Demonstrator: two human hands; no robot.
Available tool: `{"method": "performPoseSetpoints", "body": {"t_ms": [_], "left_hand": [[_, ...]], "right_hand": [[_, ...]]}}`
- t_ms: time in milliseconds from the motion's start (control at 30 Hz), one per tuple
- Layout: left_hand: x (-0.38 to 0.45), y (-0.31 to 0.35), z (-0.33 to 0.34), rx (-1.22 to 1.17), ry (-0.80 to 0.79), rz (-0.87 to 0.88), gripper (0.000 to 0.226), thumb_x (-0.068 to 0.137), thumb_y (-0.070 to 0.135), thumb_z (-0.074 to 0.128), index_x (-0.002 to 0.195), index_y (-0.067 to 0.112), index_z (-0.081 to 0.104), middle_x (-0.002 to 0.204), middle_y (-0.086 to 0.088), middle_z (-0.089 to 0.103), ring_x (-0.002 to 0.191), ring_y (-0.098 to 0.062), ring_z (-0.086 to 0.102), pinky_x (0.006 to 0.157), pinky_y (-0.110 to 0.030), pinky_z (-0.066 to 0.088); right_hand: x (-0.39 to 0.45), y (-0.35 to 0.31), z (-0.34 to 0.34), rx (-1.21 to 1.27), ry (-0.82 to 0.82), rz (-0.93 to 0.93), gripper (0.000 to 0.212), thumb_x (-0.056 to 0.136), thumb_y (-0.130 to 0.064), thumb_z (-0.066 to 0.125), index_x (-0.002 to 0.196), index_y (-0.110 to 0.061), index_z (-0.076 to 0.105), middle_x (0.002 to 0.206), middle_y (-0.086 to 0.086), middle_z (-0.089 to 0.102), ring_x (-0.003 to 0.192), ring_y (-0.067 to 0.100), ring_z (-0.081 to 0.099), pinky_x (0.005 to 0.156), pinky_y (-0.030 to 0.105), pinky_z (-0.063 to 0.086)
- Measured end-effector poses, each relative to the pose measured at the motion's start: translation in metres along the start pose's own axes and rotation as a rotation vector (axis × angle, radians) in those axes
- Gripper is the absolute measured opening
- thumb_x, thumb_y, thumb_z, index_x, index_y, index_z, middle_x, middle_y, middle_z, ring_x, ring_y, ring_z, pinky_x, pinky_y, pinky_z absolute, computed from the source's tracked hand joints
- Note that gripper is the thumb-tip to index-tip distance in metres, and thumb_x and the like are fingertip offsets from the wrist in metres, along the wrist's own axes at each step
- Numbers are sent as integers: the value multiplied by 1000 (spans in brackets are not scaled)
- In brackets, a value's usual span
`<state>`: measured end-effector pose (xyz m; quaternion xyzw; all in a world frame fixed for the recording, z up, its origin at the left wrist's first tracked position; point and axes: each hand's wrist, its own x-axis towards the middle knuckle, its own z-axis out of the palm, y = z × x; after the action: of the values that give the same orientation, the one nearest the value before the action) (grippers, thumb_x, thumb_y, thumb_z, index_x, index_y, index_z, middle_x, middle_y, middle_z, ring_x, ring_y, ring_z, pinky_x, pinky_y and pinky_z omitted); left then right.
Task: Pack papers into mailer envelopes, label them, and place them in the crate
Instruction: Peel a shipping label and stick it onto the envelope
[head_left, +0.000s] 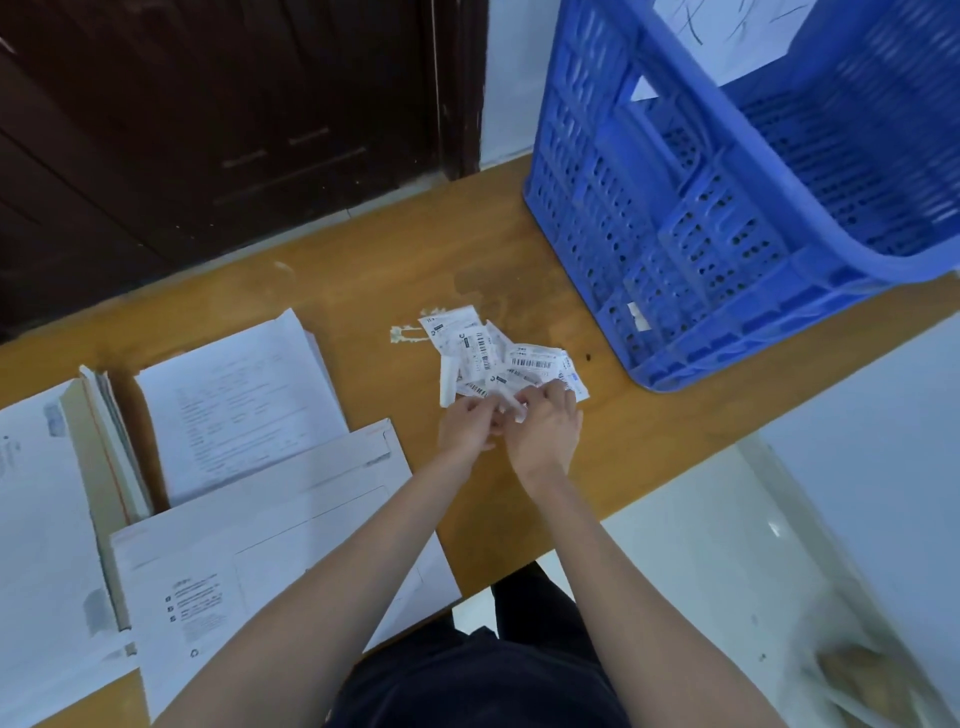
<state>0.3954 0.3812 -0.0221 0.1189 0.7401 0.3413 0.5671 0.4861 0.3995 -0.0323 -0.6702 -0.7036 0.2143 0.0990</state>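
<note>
A loose pile of white barcode labels (498, 353) lies in the middle of the wooden table (363, 291). My left hand (467, 426) and my right hand (545, 421) meet at the pile's near edge, and their fingertips pinch one small label (511, 408) between them. A white mailer envelope (249, 545) lies flat near the front edge, partly under my left forearm. Behind it sits a stack of printed papers (239, 405). The blue plastic crate (727, 182) stands at the back right, with white paper showing inside.
More envelopes and folders (98, 467) are stacked at the far left of the table. A dark wooden door (208, 130) is behind the table. The table's right front edge drops off to a pale tiled floor (727, 545).
</note>
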Motion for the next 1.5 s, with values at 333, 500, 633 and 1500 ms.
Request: {"method": "performPoseSetpoints", "body": {"t_ms": [333, 500, 633, 1500], "left_hand": [[-23, -14, -37, -6, 253, 242, 23, 84, 32, 69, 98, 15, 62, 90, 4, 66, 84, -10, 61, 70, -17, 45], [-33, -34, -95, -164, 352, 228, 21, 90, 26, 58, 102, 11, 66, 100, -9, 69, 94, -26, 65, 89, -43, 53], [-47, -58, -148, -328, 464, 156, 14, 90, 20, 51, 85, 14, 63, 91, -13, 67, 85, -32, 65, 85, -51, 54], [-85, -116, -260, -674, 475, 163, 10, 90, 16, 64, 92, 9, 71, 88, -7, 73, 79, -19, 71, 64, -23, 58]], "right_hand": [[-38, -43, 10, 278, -72, -69, 24, 93, -28, 49, 117, -24, 50, 105, -5, 66, 87, 22, 65, 71, 35, 52], [-67, -79, 31, 588, -205, -35, 28, 92, -27, 47, 117, -22, 60, 88, -5, 67, 79, 15, 67, 76, 42, 55], [-89, -115, 53, 714, -334, -28, 31, 90, -8, 48, 119, -15, 57, 75, 1, 64, 56, 13, 65, 68, 45, 57], [-153, -207, 98, 848, -682, -32, 16, 79, -2, 69, 78, -17, 66, 80, 4, 65, 74, 15, 58, 67, 22, 47]]}}
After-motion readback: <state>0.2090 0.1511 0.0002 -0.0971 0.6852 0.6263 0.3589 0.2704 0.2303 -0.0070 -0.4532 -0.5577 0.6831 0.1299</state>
